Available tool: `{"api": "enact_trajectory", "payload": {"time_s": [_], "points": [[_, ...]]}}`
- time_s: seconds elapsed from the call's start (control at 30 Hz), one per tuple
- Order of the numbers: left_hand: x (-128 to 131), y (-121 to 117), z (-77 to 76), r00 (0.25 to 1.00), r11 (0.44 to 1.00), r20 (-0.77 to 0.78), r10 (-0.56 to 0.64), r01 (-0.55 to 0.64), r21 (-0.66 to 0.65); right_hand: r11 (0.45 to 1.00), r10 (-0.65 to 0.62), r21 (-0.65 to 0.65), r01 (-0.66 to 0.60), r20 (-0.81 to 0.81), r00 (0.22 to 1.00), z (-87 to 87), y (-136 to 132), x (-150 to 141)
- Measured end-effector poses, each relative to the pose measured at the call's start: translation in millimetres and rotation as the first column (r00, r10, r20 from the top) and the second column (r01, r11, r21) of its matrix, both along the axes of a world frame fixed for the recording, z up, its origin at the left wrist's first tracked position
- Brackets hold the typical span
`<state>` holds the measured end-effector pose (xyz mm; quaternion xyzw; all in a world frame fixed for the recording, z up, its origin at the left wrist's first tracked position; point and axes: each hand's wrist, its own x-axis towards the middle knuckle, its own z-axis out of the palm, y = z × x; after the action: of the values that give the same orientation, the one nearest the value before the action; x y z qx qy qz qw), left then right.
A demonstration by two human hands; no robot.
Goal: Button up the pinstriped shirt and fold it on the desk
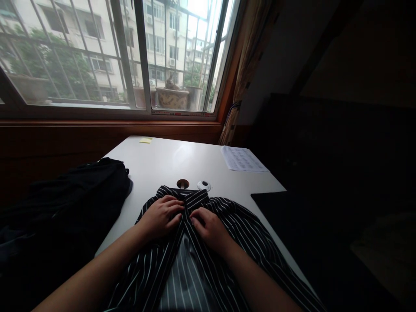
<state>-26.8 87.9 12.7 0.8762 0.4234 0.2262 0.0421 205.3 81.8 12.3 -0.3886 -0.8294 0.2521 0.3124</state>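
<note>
A black shirt with white stripes lies spread on the white table, collar at the far end. Its front is parted lower down, baring the greyish striped inside. My left hand is on the left front edge just below the collar, its fingers bent onto the fabric and thumb beneath them. Opposite it, my right hand has curled fingers gripping the right front edge. The two hands are close together but apart. Fingertips partly hide the fabric they hold, and no button can be made out.
On the white table are a yellow sticky note, printed sheets, a round cable hole and its white ring cover. Dark clothing is heaped at the left. A barred window stands behind.
</note>
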Motion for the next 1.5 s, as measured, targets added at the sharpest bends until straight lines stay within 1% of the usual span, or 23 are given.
{"api": "enact_trajectory", "payload": {"time_s": [0.23, 0.4, 0.6, 0.7, 1.1, 1.37, 1.5], "points": [[1, 0, -1.9, 0.999, 1.000, -0.038, 0.004, -0.003, 0.014, 0.999, -0.047, -0.022, 0.045, -0.096, 0.994, -1.7, 2, 2], [2, -2, -1.5, 0.999, 1.000, -0.032, 0.010, -0.009, 0.024, 0.997, -0.074, -0.022, 0.072, -0.120, 0.990, -2.2, 3, 3], [4, -5, 1.1, 0.998, 0.999, -0.055, 0.041, -0.040, 0.018, 0.997, -0.076, -0.014, 0.075, -0.114, 0.991, -2.4, 3, 3], [5, -5, 1.0, 0.998, 0.999, -0.051, 0.038, -0.037, 0.020, 0.998, -0.066, -0.003, 0.066, -0.098, 0.993, -2.0, 4, 3], [2, 5, -9.7, 1.000, 0.999, -0.011, 0.021, -0.021, 0.046, 0.994, -0.105, 0.030, 0.107, -0.055, 0.993, -2.4, 11, 0], [2, 13, -7.6, 0.999, 0.999, 0.029, 0.037, -0.038, 0.018, 0.988, -0.140, 0.069, 0.140, -0.007, 0.990, -2.4, 14, -4], [1, 12, -6.9, 0.998, 0.999, 0.053, 0.038, -0.038, 0.012, 0.987, -0.149, 0.068, 0.149, -0.005, 0.989, -2.2, 14, -4]]}}
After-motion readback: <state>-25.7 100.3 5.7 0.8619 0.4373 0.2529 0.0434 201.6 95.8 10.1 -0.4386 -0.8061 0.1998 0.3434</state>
